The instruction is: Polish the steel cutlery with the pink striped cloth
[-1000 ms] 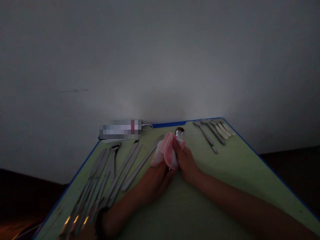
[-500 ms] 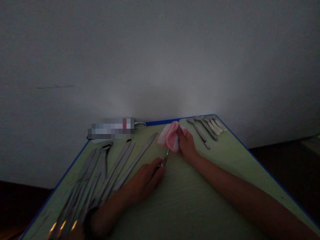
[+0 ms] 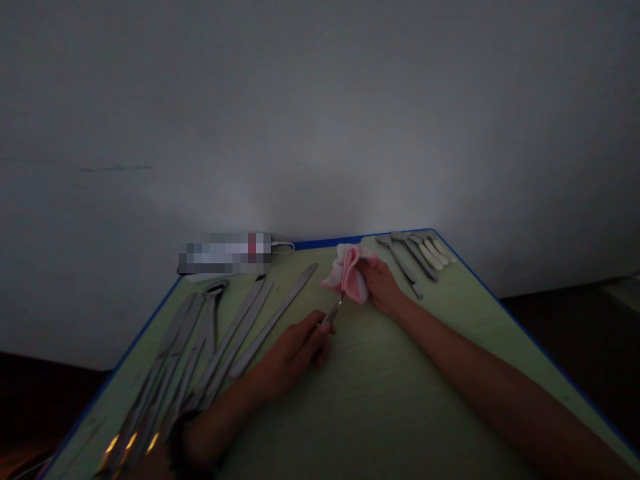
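My left hand (image 3: pixel 303 347) is closed round the handle of a metal piece of cutlery (image 3: pixel 336 309). Its far end disappears into a pink-and-white cloth (image 3: pixel 351 272), so I cannot tell whether it is a spoon, fork or knife. The folded cloth is gripped by my right hand (image 3: pixel 381 283) just above the table. Left of my left hand lies a table knife (image 3: pixel 280 313), its rounded blade pointing to the back. Beyond my right hand, several spoons (image 3: pixel 400 259) rest side by side, some with pale handles.
The green table (image 3: pixel 380 400) has a blue rim and stands against a grey wall (image 3: pixel 320 120). Several knives (image 3: pixel 173 333) and a larger utensil (image 3: pixel 215 313) are spread on the left. A blurred-out device (image 3: pixel 225 255) with a white cable (image 3: pixel 285 247) sits at the back left.
The cloth has bunched into a different fold round the cutlery. My right hand has shifted slightly right. My left hand keeps its hold on the handle.
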Demonstrator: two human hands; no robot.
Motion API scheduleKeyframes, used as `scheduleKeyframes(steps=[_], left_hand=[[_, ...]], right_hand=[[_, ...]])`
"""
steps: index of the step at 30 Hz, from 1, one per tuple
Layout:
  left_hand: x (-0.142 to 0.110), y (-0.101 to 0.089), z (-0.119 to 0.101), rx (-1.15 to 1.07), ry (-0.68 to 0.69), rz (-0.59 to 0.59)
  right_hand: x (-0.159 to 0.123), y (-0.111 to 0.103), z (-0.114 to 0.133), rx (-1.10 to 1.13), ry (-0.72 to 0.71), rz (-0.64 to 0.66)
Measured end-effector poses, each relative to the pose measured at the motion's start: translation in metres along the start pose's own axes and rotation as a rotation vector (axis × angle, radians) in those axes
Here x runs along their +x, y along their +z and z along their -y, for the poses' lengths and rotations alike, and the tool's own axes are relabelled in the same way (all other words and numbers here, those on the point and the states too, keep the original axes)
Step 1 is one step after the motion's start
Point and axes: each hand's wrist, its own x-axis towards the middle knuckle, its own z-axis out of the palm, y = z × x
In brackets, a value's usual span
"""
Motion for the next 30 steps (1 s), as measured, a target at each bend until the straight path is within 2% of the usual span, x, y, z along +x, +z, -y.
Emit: scheduleKeyframes(steps=[2,5,9,18,24,30], left_hand=[[0.000,0.000,0.000,0.016,0.008,0.013],[0.001,0.000,0.003,0.011,0.015,-0.031],[0.003,0.000,0.004,0.001,0.007,-0.127],[0.008,-0.001,0.002,0.014,-0.016,-0.091],[0.012,0.000,0.005,0.056,-0.014,-0.075],[0.009,-0.002,0.001,0.054,-0.025,-0.051]], right_hand=[[-0.001,0.001,-0.001,-0.085,-0.023,-0.105],[-0.007,0.006,-0.003,-0.136,-0.055,-0.247],[-0.019,0.019,-0.004,-0.080,-0.028,-0.324],[-0.040,0.041,-0.004,0.030,0.115,-0.291],[-0.040,0.043,-0.015,-0.044,0.068,-0.165],[-0.024,0.032,-0.016,-0.047,-0.017,-0.226]])
